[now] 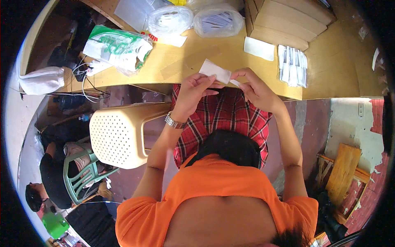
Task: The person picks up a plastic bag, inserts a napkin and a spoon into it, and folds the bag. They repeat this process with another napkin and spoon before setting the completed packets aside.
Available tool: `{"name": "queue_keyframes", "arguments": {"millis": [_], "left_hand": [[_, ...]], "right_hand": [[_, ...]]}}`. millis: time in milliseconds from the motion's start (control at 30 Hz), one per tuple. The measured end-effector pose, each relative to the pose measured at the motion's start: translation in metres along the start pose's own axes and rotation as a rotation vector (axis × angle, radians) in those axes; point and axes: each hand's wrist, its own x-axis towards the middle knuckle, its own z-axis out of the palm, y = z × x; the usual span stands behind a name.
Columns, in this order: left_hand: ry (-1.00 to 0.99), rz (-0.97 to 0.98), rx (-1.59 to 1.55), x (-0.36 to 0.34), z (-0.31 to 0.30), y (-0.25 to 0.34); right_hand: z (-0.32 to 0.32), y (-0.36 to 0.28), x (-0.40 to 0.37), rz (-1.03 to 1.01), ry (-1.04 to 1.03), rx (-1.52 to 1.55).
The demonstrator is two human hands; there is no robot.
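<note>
My left hand (193, 92), with a metal watch on its wrist, and my right hand (256, 88) are raised at the near edge of the wooden table (185, 61). Between them they hold a small white flat packet (216, 71). The left thumb and fingers pinch its lower left side, and the right fingertips pinch its right end, where a narrow white strip sticks out. The packet is tilted and lifted just above the table top. Below my hands I see a red plaid cloth over my lap and my orange shirt.
A row of several white packets (292, 66) and one single white piece (259, 48) lie on the table right of my hands. Cardboard boxes (288, 20) and clear bags of white items (218, 20) stand behind. A green-printed bag (119, 47) lies left. A beige stool (119, 136) and a seated person (53, 173) are beside me.
</note>
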Motion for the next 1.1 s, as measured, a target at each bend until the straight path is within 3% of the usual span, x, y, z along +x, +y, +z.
{"name": "queue_keyframes", "arguments": {"millis": [100,300,600,800,900,1100], "left_hand": [[0.022,-0.003,0.024,0.000,0.002,0.001],[-0.004,0.029,0.077,0.001,-0.001,0.002],[0.057,0.187,0.020,0.009,-0.005,-0.014],[0.025,0.153,-0.111,0.004,0.006,-0.006],[0.065,0.135,-0.038,0.003,0.010,-0.001],[0.117,0.305,0.145,0.002,0.008,0.000]], "right_hand": [[0.006,0.005,0.003,-0.287,0.095,-0.182],[0.002,-0.007,-0.001,-0.059,-0.122,-0.022],[0.008,0.013,-0.003,-0.106,-0.009,0.046],[0.014,0.000,-0.007,-0.060,0.009,0.102],[0.013,0.006,-0.007,-0.087,-0.042,0.074],[0.021,0.011,-0.007,-0.146,0.101,0.083]]}}
